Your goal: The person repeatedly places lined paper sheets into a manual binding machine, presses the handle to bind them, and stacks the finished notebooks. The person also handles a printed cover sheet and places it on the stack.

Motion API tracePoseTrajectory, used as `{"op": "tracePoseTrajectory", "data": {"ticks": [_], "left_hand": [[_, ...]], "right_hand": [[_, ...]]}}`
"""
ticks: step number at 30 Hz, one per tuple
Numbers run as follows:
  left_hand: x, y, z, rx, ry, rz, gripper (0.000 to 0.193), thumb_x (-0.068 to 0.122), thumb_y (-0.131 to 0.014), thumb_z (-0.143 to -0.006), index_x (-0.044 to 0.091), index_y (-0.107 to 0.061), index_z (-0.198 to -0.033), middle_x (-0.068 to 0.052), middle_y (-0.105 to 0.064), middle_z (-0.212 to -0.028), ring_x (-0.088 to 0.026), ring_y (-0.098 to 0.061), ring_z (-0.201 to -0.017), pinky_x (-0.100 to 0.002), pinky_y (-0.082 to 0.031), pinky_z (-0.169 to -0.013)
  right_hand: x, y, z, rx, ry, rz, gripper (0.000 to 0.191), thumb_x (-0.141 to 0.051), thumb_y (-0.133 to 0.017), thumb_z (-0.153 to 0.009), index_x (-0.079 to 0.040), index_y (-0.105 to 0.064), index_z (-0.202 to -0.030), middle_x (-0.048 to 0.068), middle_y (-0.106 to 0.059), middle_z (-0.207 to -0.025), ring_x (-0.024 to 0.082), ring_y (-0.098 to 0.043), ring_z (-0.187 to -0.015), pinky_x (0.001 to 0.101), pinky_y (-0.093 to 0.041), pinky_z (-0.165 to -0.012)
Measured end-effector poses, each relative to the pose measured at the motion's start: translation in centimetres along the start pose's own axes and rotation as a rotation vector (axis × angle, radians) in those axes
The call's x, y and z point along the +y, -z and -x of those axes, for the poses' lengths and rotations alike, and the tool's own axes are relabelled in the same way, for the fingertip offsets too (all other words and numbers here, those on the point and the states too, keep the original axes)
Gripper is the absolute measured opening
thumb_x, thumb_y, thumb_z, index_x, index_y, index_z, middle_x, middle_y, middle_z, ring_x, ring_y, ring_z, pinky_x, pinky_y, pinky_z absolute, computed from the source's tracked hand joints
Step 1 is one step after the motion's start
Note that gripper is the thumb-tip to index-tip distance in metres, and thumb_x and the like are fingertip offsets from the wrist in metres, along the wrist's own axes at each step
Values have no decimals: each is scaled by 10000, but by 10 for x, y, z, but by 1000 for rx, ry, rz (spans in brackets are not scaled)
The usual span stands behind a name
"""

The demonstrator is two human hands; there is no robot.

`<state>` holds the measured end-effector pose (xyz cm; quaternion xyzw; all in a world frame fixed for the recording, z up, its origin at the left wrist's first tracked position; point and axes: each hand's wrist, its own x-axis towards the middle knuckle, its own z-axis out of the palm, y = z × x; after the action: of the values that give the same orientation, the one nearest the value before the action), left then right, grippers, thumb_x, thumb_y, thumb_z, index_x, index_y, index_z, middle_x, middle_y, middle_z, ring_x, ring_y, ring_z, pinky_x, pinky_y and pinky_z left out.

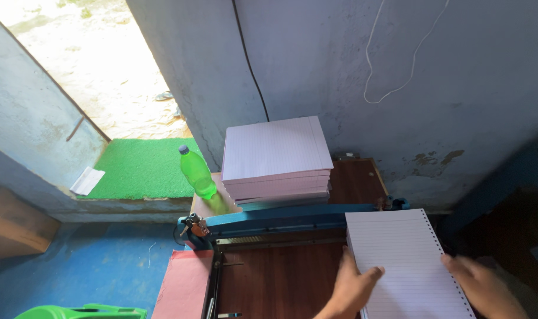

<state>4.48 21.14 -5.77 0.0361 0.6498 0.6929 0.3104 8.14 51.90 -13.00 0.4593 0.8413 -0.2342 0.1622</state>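
Both hands work on a bundle of ruled sheets that lies at the near right of the brown wooden table; the bundle is white with fine lines and has a row of small punched holes along its right edge. The left hand lies flat on the left edge of the bundle, its fingers spread a little apart and its thumb resting on the top sheet; the right hand is at the right edge, just beside the punched holes, but it is blurred, so I cannot tell whether its fingers are apart or closed on the paper. The far end of the bundle almost touches the blue bar of the machine that crosses the table from left to right; the step in hand seems to me the squaring of the sheets against this bar. The next move probably needs both hands to press the edges together evenly, so that no sheet slides out of line. Beyond the bar, against the grey wall, stands a taller stack of ruled paper; just left of it is a green plastic bottle, upright. At the far left lies a green mat in the doorway; a red sheet lies at the near left of the table.
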Motion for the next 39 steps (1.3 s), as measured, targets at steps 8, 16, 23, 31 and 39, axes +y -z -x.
{"op": "tracePoseTrajectory", "data": {"ticks": [8,16,23,31,39], "left_hand": [[20,45,1,264,32,-44,818,312,-680,-892,-7,-292,-1538,-254,-353,-1561,-361,-445,-1435,-454,-439,-1161],[28,97,11,333,-18,-33,703,340,-672,-872,18,-451,-1457,-220,-430,-1521,-348,-441,-1432,-474,-424,-1155],[23,139,18,323,-40,-79,678,346,-670,-874,10,-481,-1432,-218,-441,-1508,-345,-415,-1452,-488,-406,-1170],[10,171,23,355,-57,-58,675,347,-675,-859,14,-498,-1418,-197,-462,-1501,-337,-416,-1450,-471,-384,-1176],[10,178,23,344,-11,-64,683,349,-669,-862,15,-488,-1429,-194,-466,-1498,-330,-414,-1446,-474,-399,-1167]], "right_hand": [[-107,65,65,460,875,105,589,-463,-699,-863,-118,-656,-1340,127,-716,-1265,256,-716,-1151,420,-618,-938],[-246,66,113,479,1372,140,460,-302,-762,-821,-128,-692,-1242,76,-701,-1266,260,-662,-1178,427,-563,-970],[-307,51,94,557,1620,352,358,-142,-757,-797,-86,-724,-1149,54,-734,-1194,246,-677,-1152,394,-562,-994],[-318,49,86,503,1677,402,219,-155,-744,-812,-88,-754,-1020,53,-771,-1083,219,-730,-1034,357,-590,-937],[-329,58,98,328,1318,509,203,-278,-656,-920,-207,-767,-1073,-85,-783,-1088,118,-763,-970,298,-623,-927]]}}
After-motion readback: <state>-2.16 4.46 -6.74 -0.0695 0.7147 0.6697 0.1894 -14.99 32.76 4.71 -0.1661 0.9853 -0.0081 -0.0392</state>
